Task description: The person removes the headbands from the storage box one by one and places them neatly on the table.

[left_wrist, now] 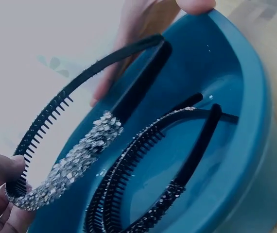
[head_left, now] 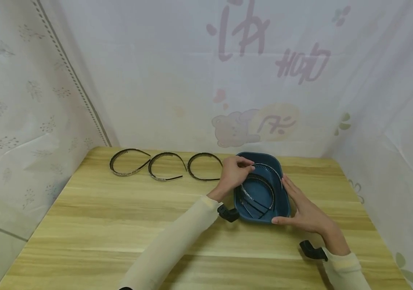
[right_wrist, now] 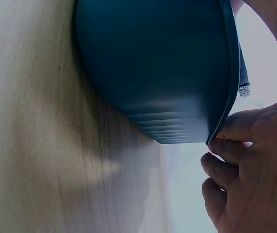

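My left hand (head_left: 232, 175) pinches a black toothed headband (left_wrist: 73, 170) with silver sequins between thumb and fingers. This headband is tilted at the far side of a blue plastic basin (head_left: 285, 207), its black ends pointing toward the right hand. Other black headbands (left_wrist: 133, 150) with glittery trim lie overlapping inside; their exact number is hard to tell. Around the basin's right side, my right hand (head_left: 308, 213) holds the rim, thumb at the near edge and fingers on the right wall. In the right wrist view its fingertips (right_wrist: 221, 145) touch the rim (right_wrist: 233, 73).
Three more headbands lie in a row left of the basin: a left one (head_left: 119, 173), a middle one (head_left: 155, 178) and a right one (head_left: 190, 169). All rest near the back edge of the wooden table (head_left: 119, 217). Printed white cloth (head_left: 155, 80) hangs behind and at both sides.
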Demonstrator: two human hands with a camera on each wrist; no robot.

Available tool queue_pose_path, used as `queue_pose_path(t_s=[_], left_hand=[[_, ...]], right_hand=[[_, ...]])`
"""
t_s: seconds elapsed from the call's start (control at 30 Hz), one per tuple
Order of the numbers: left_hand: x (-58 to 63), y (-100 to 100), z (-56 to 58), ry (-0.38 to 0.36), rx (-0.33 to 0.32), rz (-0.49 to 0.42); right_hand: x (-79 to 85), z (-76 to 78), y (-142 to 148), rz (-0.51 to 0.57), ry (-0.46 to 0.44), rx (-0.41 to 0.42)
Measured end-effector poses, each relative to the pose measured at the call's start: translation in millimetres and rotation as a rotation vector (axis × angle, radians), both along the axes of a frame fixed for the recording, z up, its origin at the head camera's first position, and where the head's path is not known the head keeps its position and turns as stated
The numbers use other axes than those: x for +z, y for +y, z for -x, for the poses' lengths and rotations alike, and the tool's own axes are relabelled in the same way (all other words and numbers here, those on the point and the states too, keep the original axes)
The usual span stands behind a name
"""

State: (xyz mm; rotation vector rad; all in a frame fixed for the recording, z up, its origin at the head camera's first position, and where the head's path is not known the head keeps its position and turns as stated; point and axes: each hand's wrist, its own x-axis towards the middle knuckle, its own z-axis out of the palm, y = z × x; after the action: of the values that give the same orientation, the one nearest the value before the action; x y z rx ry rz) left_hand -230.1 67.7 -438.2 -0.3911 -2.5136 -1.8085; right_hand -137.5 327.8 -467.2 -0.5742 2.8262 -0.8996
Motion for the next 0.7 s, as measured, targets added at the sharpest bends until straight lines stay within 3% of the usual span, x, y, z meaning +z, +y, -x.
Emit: queue_pose_path(t_s=[0.43,0.7], left_hand=[[8.6,-20,0.6,-0.033,0.062,-0.051],[9.5,-37,1.5,-0.013,0.093,-0.077]], right_hand=[[1.4,0.1,-1,-0.009,0.011,0.003],[2.0,-1.4,-1,-0.006,0.003,0.005]])
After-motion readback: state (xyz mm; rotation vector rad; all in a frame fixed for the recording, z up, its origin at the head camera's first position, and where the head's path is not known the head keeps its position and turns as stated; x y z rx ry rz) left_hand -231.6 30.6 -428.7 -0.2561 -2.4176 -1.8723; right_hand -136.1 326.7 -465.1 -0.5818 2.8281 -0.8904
